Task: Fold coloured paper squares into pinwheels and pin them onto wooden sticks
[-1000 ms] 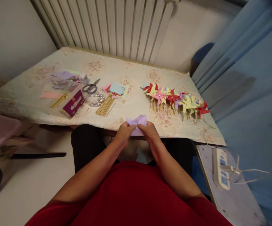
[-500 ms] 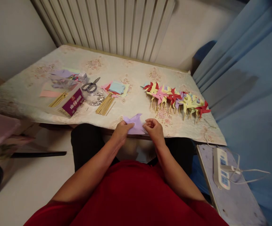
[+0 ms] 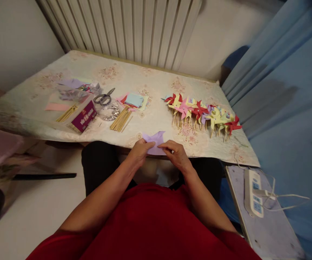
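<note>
A row of finished pinwheels (image 3: pixel 203 113) lies at 2 o'clock; scissors (image 3: pixel 103 98), sticks (image 3: pixel 121 120) and a purple box (image 3: pixel 84 116) at 10.

Both hands (image 3: pixel 158 153) together, seemingly pinching.

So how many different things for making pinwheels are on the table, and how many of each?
Scissors: 1
Purple box: 1
Bundles of wooden sticks: 2, the other left of the box
Stack of paper squares: 1
Purple paper in both hands: 1
Row of finished pinwheels: 1, too overlapped to count singly
Total: 7
</note>
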{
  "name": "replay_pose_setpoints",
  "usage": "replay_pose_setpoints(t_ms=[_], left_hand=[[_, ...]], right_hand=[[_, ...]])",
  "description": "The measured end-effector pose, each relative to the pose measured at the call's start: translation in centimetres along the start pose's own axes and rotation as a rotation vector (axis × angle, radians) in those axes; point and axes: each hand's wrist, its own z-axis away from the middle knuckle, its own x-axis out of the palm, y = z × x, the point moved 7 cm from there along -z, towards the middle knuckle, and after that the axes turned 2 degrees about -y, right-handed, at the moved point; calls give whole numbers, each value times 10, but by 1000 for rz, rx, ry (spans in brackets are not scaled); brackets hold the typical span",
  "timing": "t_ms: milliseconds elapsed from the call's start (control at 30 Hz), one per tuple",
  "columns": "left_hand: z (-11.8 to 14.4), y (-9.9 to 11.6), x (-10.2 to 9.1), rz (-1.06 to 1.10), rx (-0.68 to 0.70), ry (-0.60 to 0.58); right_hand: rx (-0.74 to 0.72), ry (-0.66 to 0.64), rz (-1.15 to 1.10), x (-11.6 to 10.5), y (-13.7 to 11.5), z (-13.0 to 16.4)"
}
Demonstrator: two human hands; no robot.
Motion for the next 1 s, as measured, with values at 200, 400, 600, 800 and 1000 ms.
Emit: replay_pose_setpoints(t_ms=[200, 400, 600, 800, 1000], left_hand=[[0, -2, 5, 1, 8, -76], [-1, -4, 2, -57, 17, -41], [0, -4, 6, -56, 32, -44], [-1, -3, 4, -55, 60, -23], [2, -1, 3, -47, 35, -7]], right_hand=[[2, -12, -31, 4, 3, -1], [172, -20, -168, 11, 9, 0], [392, 40, -460, 23, 18, 3], [440, 98, -528, 27, 22, 3], [435, 45, -556, 29, 19, 3]])
